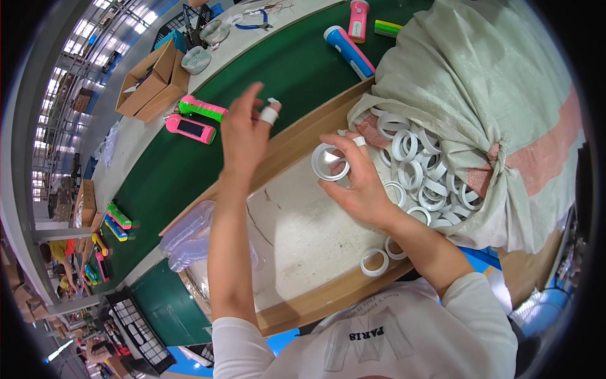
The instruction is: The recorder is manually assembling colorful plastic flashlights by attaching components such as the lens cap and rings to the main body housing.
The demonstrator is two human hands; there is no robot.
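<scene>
My right hand (361, 183) pinches a white ring (315, 165) between thumb and fingers, above the pale tray (297, 234). A clear, shiny disc like a lens shows inside that ring. Raised over the wooden edge by the green belt, my left hand (243, 136) has its fingers apart and nothing in them. White tape wraps a finger on each hand. Many loose white rings (410, 174) spill from the mouth of a woven sack (467, 69) just right of my right hand. Two more rings, one of them a separate white ring (374, 262), lie at the tray's near side.
Clear plastic bags (189, 237) lie at the tray's left end. On the green belt (151, 183) are a pink flashlight (191, 129), a blue flashlight (349, 52) and several others. Beyond it stand an open cardboard box (153, 82) and blue-handled pliers (254, 26).
</scene>
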